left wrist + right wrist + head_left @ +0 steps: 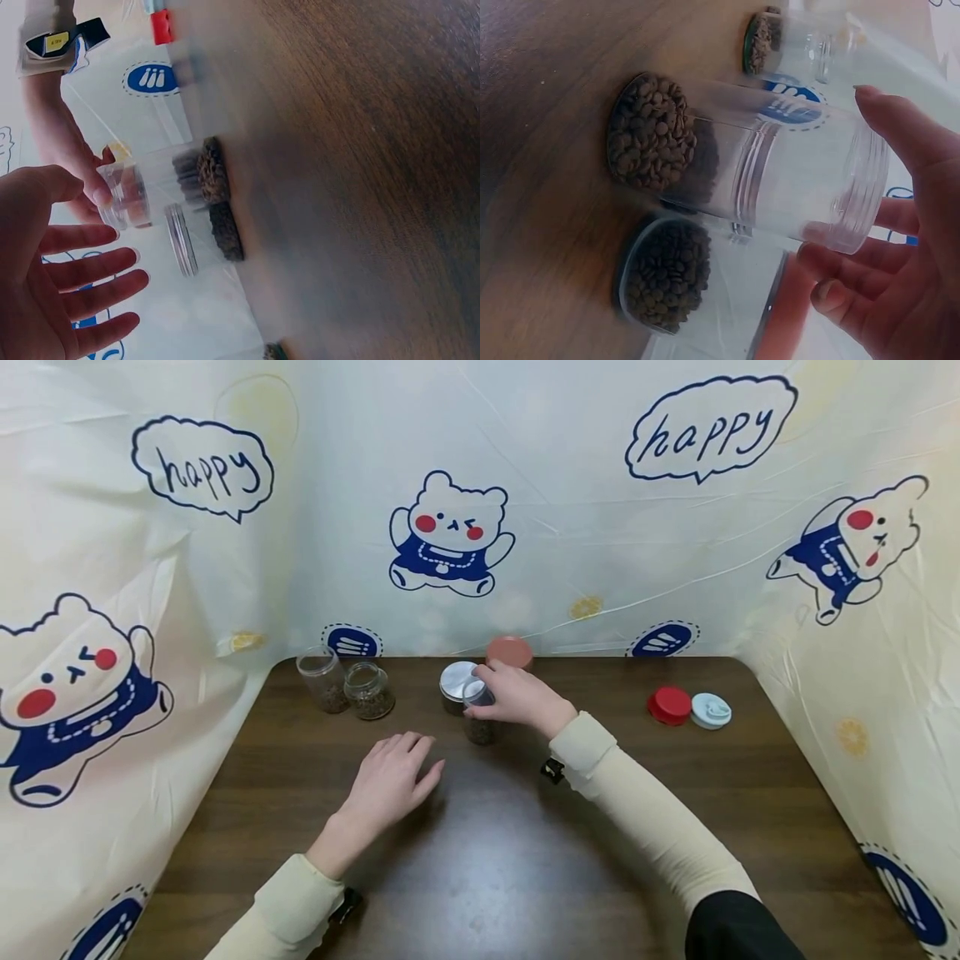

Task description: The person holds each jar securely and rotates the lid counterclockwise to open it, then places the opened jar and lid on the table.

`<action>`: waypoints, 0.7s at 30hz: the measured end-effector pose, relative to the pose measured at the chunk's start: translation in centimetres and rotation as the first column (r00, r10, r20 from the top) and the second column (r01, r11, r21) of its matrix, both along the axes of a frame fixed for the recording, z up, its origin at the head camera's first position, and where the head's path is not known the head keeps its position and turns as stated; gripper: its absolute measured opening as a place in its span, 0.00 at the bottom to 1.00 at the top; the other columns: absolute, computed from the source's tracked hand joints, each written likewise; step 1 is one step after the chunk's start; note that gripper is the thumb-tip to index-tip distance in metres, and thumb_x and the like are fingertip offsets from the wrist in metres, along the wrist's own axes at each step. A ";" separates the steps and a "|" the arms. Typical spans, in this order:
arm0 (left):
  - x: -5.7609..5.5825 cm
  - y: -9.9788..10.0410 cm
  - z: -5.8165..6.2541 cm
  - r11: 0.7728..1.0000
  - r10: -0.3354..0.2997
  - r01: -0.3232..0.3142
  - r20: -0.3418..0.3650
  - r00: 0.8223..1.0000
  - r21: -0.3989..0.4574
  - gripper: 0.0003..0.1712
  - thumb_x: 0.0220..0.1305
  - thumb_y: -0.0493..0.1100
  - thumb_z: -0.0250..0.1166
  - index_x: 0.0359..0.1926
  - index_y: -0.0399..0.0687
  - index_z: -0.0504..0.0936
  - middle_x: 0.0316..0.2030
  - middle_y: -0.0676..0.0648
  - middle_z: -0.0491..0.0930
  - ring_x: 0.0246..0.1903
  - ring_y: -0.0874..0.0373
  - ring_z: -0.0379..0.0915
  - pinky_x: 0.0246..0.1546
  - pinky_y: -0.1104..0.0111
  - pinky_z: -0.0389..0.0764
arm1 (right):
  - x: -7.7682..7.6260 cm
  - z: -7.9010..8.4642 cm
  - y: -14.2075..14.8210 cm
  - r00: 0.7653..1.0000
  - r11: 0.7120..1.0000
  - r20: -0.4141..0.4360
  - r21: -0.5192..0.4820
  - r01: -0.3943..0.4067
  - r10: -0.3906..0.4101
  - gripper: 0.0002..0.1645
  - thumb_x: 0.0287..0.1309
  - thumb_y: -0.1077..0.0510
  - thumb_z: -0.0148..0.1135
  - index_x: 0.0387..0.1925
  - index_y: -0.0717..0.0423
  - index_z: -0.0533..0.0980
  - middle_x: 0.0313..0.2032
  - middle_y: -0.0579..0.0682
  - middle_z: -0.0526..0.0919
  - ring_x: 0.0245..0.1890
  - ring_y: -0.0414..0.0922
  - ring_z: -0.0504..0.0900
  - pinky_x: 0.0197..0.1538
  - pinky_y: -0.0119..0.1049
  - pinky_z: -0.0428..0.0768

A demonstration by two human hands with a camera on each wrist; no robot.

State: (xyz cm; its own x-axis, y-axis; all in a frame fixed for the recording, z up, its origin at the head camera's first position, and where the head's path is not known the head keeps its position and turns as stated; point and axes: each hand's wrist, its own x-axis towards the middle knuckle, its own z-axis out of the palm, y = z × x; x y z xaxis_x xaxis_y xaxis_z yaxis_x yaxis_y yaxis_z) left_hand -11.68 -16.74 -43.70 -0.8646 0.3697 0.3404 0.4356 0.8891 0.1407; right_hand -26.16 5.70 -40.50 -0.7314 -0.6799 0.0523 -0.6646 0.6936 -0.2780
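Observation:
My right hand (519,695) grips an uncovered clear jar (480,731) near its rim, thumb on one side and fingers on the other. Brown pellets lie in the bottom of this jar (656,135), which stands upright on the table. Close behind it is a jar with a silver lid (457,677). A jar with a pink-red lid (510,650) stands at the back, partly behind my right hand. My left hand (386,779) hovers over the table, front left of the gripped jar, fingers spread and holding nothing.
Two uncovered jars with dark contents, a taller one (322,681) and a shorter one (369,693), stand at the back left. A red lid (670,705) and a light blue lid (710,711) lie at the right. A printed curtain (570,527) borders the wooden table (480,860).

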 end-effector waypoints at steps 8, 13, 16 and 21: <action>0.1 0.0 -0.1 1.000 0.001 -0.002 0.016 1.000 0.013 0.23 0.68 0.49 0.71 0.54 0.36 0.84 0.46 0.39 0.85 0.47 0.42 0.83 0.51 0.47 0.82 | 0.2 -0.4 0.5 1.000 1.000 -0.017 -0.023 0.006 -0.006 0.39 0.64 0.40 0.69 0.64 0.63 0.73 0.54 0.59 0.78 0.47 0.50 0.82 0.54 0.46 0.82; 0.2 0.2 -0.1 1.000 0.000 0.000 0.022 1.000 0.000 0.23 0.69 0.50 0.69 0.54 0.36 0.84 0.46 0.39 0.85 0.46 0.42 0.83 0.51 0.48 0.83 | 1.4 -0.1 1.5 0.999 1.000 -0.025 -0.010 0.023 -0.023 0.37 0.65 0.41 0.67 0.64 0.63 0.73 0.53 0.59 0.78 0.44 0.51 0.82 0.51 0.47 0.83; 0.3 0.4 0.0 1.000 -0.003 0.003 0.019 1.000 -0.004 0.22 0.70 0.49 0.68 0.54 0.36 0.84 0.46 0.39 0.85 0.46 0.42 0.82 0.50 0.48 0.83 | 2.5 0.1 2.3 0.999 0.999 -0.047 -0.026 0.024 -0.025 0.35 0.66 0.42 0.67 0.63 0.63 0.74 0.51 0.59 0.78 0.43 0.51 0.82 0.49 0.46 0.83; 0.4 0.6 0.0 1.000 -0.012 0.012 0.006 1.000 0.000 0.21 0.70 0.49 0.68 0.53 0.36 0.84 0.45 0.40 0.85 0.45 0.43 0.82 0.49 0.49 0.83 | 4.4 0.3 3.8 0.994 0.995 -0.111 -0.098 0.011 -0.022 0.32 0.65 0.45 0.68 0.62 0.61 0.75 0.50 0.57 0.79 0.42 0.49 0.82 0.47 0.46 0.83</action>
